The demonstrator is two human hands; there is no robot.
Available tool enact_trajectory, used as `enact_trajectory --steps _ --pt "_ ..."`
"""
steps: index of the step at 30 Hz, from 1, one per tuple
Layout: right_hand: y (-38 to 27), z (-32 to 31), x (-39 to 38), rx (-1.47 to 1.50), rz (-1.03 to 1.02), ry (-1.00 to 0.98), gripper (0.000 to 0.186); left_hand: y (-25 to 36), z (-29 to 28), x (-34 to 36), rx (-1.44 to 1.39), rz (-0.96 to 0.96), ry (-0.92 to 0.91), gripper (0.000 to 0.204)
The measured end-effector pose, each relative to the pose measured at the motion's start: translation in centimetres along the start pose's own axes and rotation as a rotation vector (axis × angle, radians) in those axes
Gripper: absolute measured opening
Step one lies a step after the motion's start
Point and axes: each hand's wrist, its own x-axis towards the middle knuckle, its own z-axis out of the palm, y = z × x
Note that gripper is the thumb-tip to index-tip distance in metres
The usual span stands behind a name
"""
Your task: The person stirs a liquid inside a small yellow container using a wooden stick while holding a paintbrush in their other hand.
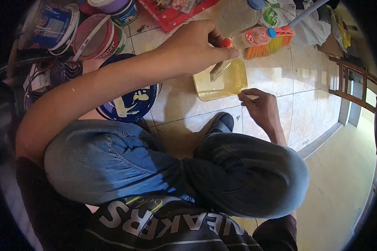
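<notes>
My left hand (217, 47) reaches across the yellow plastic tray (202, 90), its fingers closed on a red-tipped brush (218, 69) that angles down into the tray; the brush's lower end looks grey or brown. At the tray's near right corner, my right hand (259, 106) has curled fingers round something small and pale that I cannot make out. Left of the tray, partly behind my left forearm, is a dark blue bucket or lid (127, 104) spattered with cream paint.
Red-lidded tubs (94, 37) and other containers crowd the back left. A red plastic sheet (163, 12), bottles (257, 37), an orange broom head (276, 47) and white bags (305, 29) lie beyond the tray. A wooden frame (352, 83) stands far right. My bent knees fill the foreground.
</notes>
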Motion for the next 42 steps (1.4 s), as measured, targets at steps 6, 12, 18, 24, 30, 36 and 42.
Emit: enact_trajectory --steps 6,12,18,24,30,36,42 --pt "-0.4 0.4 -1.5 -0.079 -0.155 -0.057 0.027 0.3 0.2 0.2 0.027 0.005 0.002 0.046" --pt "-0.7 -0.4 -1.1 -0.171 -0.157 -0.008 0.025 0.1 0.3 0.4 -0.030 -0.004 -0.012 0.047" --pt "-2.0 0.3 -1.5 -0.088 -0.127 -0.113 0.024 -0.1 0.2 0.4 0.025 0.013 0.017 0.048" --pt "-1.5 1.8 -1.7 -0.065 -0.210 -0.067 0.026 -0.2 0.2 0.4 0.007 -0.007 0.012 0.049" --pt "-1.2 1.0 -1.1 -0.204 -0.203 -0.064 0.027 0.1 0.3 0.5 -0.017 -0.028 -0.011 0.047" --pt "-1.7 2.3 -1.4 0.100 -0.188 -0.222 0.027 -0.3 0.3 0.4 -0.042 -0.016 0.004 0.045" --pt "-1.8 1.0 -1.2 0.086 -0.097 -0.087 0.029 0.1 0.2 0.2 -0.059 -0.028 -0.003 0.044"
